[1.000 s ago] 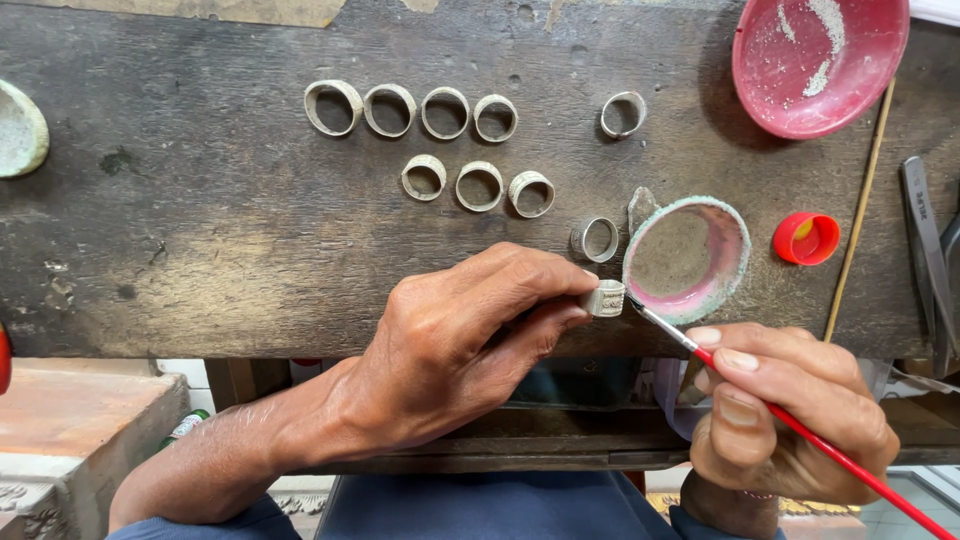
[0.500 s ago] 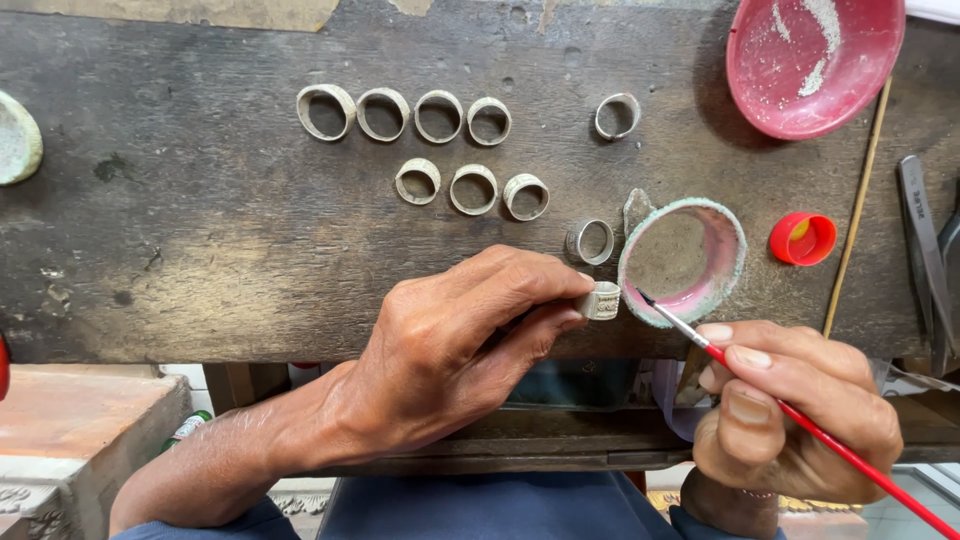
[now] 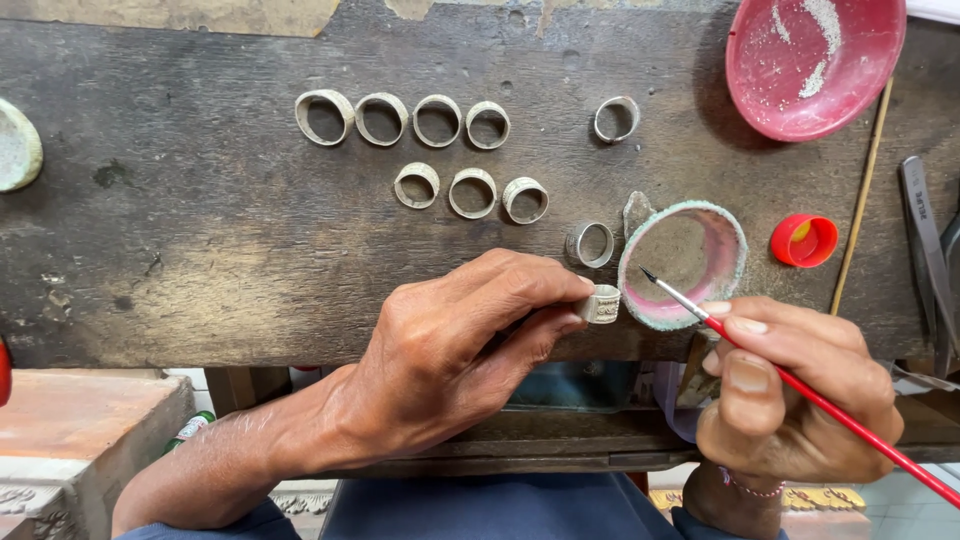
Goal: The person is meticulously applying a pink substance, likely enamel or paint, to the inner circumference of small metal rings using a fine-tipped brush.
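My left hand (image 3: 455, 350) pinches a small silver ring (image 3: 601, 304) between thumb and forefinger, at the front edge of a dark worn wooden bench (image 3: 200, 230). My right hand (image 3: 790, 395) grips a thin red-handled brush (image 3: 800, 385), whose dark tip points up-left over a small crusted pink dish (image 3: 682, 264), a short way from the ring. One loose ring (image 3: 590, 243) lies just left of the dish.
Several grey rings lie in two rows (image 3: 420, 120) on the bench, one apart (image 3: 616, 118). A red bowl (image 3: 812, 62) with white powder sits at the back right. A red cap (image 3: 804, 240), a thin stick (image 3: 862, 200) and pliers (image 3: 925, 240) lie at right.
The brush tip has drawn back to the right, away from the held ring, and now hovers over the pink dish. My left hand stays put.
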